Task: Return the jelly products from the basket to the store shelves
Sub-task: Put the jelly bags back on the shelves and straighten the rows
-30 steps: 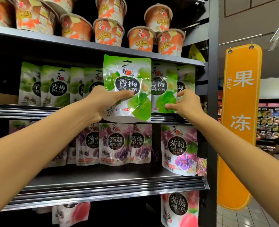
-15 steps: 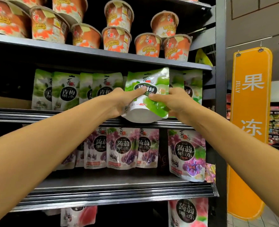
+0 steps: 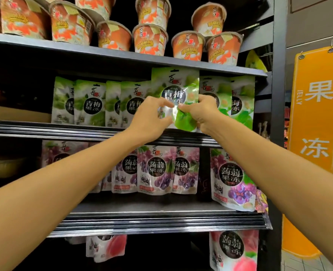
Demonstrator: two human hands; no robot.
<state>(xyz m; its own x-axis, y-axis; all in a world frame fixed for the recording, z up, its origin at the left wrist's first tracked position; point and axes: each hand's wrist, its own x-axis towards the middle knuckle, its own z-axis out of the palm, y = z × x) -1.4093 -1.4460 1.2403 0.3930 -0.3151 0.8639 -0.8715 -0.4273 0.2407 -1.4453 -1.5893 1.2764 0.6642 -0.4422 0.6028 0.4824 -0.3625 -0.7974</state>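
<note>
At the shelf lip (image 3: 64,128), left hand (image 3: 150,116) and right hand (image 3: 202,112) pinch the green pouch (image 3: 175,81) — upright.

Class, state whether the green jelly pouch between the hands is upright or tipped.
Upright. The green pouch has its top edge uppermost and label level; left hand and right hand pinch it.

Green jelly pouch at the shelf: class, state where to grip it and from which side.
Pinch the green jelly pouch low on its body, from the front, as the left hand and right hand do. It stands upright, flat face outward, with other pouches close on both sides, leaving the front open.
</note>
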